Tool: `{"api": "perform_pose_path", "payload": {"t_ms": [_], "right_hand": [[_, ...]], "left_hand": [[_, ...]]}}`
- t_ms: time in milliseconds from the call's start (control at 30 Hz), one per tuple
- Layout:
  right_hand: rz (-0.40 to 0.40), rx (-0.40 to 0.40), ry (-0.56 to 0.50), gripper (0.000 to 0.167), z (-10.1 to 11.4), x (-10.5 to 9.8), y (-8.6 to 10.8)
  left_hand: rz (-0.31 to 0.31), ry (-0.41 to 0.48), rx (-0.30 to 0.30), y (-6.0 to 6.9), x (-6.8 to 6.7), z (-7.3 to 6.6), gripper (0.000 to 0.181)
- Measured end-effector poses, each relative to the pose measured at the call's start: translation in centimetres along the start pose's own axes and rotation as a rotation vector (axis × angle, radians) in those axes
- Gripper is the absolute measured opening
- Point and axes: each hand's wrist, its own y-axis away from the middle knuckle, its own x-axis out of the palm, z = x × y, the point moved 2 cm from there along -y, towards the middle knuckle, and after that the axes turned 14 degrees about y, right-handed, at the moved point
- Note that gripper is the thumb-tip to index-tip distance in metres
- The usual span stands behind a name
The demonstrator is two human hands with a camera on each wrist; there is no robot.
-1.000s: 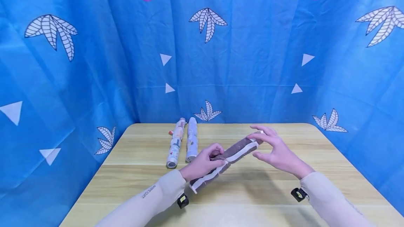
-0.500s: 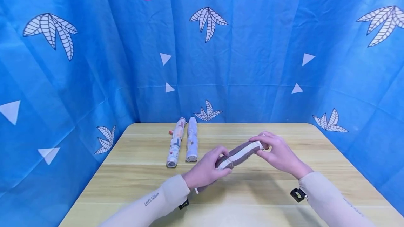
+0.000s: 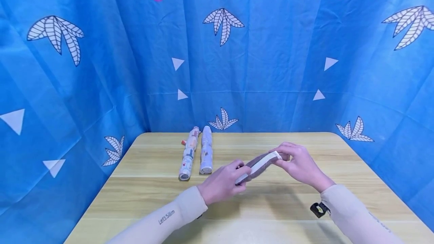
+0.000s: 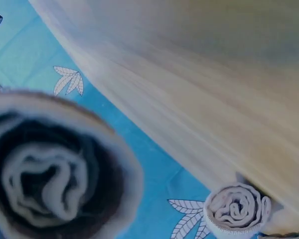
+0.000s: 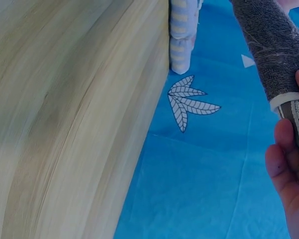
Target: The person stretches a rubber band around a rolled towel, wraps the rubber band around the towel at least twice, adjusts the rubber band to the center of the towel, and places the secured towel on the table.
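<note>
A rolled brown towel (image 3: 260,165) with a white strip along it is held above the table, slanting up to the right. Around its lower left part my left hand (image 3: 224,182) curls its fingers, hiding that end. My right hand (image 3: 300,165) pinches the upper right end between thumb and fingers. Up close in the right wrist view, the towel (image 5: 271,47) shows a terry surface and a white edge at the held end. The left wrist view looks into the blurred spiral end of the towel (image 4: 65,174).
Two more rolled towels, one with a multicoloured print (image 3: 188,157) and one pale lilac (image 3: 206,153), lie side by side at the table's back left. The wooden table (image 3: 152,195) meets a blue patterned curtain (image 3: 271,67) behind and at both sides.
My right hand has gone from spread fingers beside the towel's far end to pinching it. My left hand has shifted its hold and now wraps the near part, covering more of it.
</note>
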Motion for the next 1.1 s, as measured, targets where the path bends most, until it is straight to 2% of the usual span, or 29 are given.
{"api": "perform_pose_path", "payload": {"t_ms": [200,433,600,767,833,900,1000,1100], "right_hand": [[0.024,0.008,-0.025,0.03,0.3,0.0,-0.1],[0.066,0.039,-0.052,0.031,0.3,-0.1,-0.1],[0.105,0.092,-0.078,0.027,0.1,-0.1,0.2],[0.132,0.167,-0.102,0.024,-0.5,-0.1,0.7],[0.138,0.181,-0.103,0.023,-0.6,-0.1,0.7],[0.138,0.182,-0.099,0.022,-0.6,-0.1,0.6],[0.136,0.189,-0.101,0.025,-0.5,-0.1,0.4],[0.134,0.204,-0.114,0.035,-0.4,-0.1,0.2]], "left_hand": [[0.004,-0.05,0.042,0.1,0.1,0.1,0.021],[-0.019,-0.045,0.102,0.7,-0.2,0.8,0.015],[-0.053,-0.081,0.117,0.9,-0.7,1.0,0.009],[-0.034,-0.07,0.114,0.8,-0.6,0.8,0.012],[-0.019,-0.014,0.071,0.8,-0.6,0.8,0.011],[-0.007,0.079,0.003,0.8,-0.6,0.8,0.01],[-0.006,0.291,-0.137,0.8,-0.5,1.1,0.014],[-0.03,0.529,-0.261,0.8,-0.3,1.4,0.019]]}}
